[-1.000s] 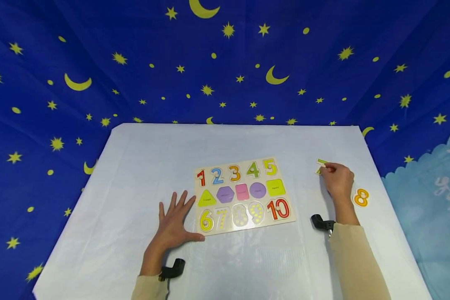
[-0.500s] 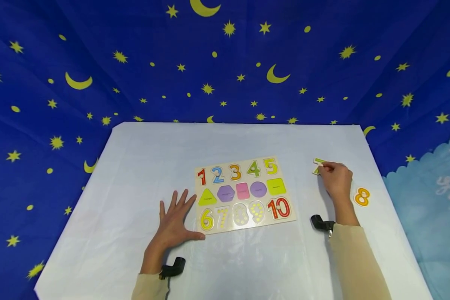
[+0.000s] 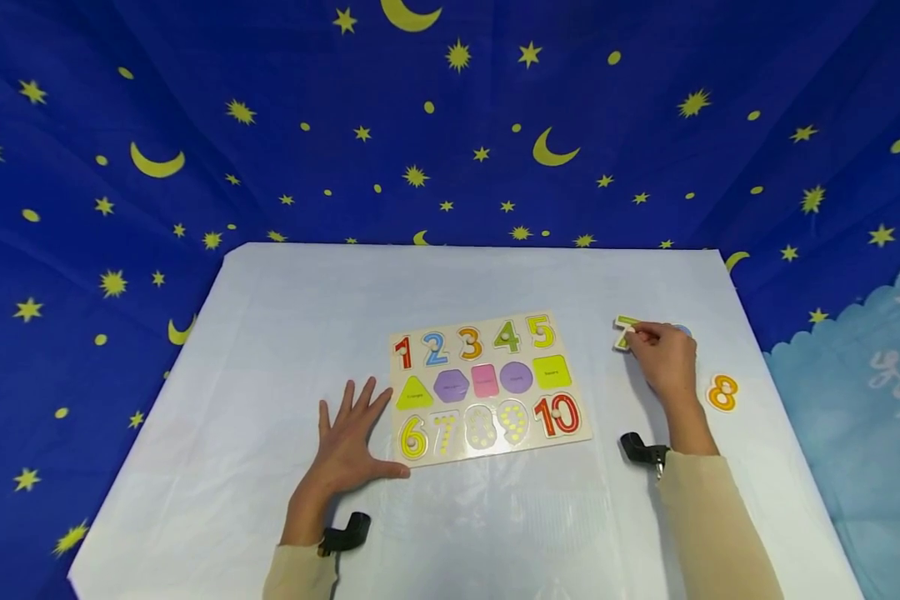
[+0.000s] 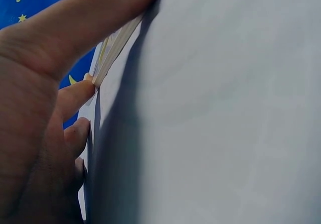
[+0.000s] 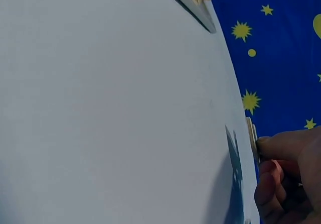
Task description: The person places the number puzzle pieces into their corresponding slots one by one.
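My right hand [image 3: 669, 360] pinches a green number 7 puzzle piece [image 3: 627, 322] between thumb and fingers, to the right of the board. In the right wrist view that piece [image 5: 251, 134] shows edge-on, raised off the white surface. My left hand [image 3: 345, 457] lies with fingers spread at the left edge of the wooden number puzzle board [image 3: 457, 455]; its thumb and a finger touch that edge. Number pieces 1 to 6 and 10 sit in the board. The recesses for 7, 8 and 9 show printed dots.
An orange number 8 piece [image 3: 722, 392] lies right of my right hand. Part of a blue piece [image 3: 682, 330] shows behind that hand, mostly hidden. The white table [image 3: 307, 308] meets a blue star-and-moon cloth [image 3: 480, 100] at the back and sides.
My right hand has moved slightly left with the number 7 piece, which shows more fully. The blue piece has come into sight behind it. My left hand and the board have stayed put.
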A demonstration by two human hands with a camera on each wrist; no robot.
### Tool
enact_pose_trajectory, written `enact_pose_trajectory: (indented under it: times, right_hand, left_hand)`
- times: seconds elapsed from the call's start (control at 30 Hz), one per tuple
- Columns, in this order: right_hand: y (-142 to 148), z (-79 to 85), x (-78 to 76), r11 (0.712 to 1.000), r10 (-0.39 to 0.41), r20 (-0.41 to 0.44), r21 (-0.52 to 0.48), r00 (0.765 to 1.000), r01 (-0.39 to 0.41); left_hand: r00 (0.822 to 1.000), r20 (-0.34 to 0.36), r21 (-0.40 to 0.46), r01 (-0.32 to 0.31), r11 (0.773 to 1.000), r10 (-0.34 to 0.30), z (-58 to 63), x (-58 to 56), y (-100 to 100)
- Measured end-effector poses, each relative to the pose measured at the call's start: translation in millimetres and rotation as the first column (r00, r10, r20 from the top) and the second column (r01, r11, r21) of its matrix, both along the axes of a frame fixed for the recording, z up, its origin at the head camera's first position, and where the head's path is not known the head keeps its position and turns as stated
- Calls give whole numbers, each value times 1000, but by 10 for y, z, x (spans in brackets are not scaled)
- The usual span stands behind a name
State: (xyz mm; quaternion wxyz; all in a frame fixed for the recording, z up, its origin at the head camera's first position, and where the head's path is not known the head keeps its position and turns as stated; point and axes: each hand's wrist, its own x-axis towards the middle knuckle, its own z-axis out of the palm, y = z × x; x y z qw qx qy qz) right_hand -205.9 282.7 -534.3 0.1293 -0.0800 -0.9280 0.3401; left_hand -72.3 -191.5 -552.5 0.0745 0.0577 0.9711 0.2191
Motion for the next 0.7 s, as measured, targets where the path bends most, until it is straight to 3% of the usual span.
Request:
enact_pose_trajectory:
  times: [0.5, 0.7]
  right_hand:
    - [-194, -6, 91, 995, 99, -30, -26, 995, -99]
    - [-237, -62, 94, 993, 119, -28, -6, 992, -120]
  left_hand:
    - [1000, 29, -14, 2, 1000, -1, 30, 6, 0]
    - [1000, 10, -4, 0, 1000, 0, 30, 15, -3]
